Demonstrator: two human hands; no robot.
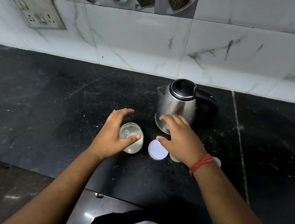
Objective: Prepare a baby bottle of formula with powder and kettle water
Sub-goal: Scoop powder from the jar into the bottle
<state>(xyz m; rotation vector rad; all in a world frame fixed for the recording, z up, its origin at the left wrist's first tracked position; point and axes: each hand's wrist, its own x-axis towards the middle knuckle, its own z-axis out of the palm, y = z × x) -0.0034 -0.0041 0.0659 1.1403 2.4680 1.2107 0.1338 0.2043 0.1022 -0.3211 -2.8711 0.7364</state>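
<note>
Two hands over an uncapped powder jar (134, 148).
On the black counter (50, 109), the left hand (111, 135) arced loosely round the jar, fingers spread and not clamping it, a scoop (127, 133) lying inside. The right hand (180, 138) hovered splayed and empty above the white lid (157, 149), just before the steel kettle (177, 104). Steadying the jar firmly before scooping seemed wise.

Shiny steel kettle (176, 108) (black speckled counter (68, 111)).

One steel kettle (176, 106), one open jar (136, 147), one scoop (128, 133), one white lid (157, 149), one wall socket (38, 10)
</note>
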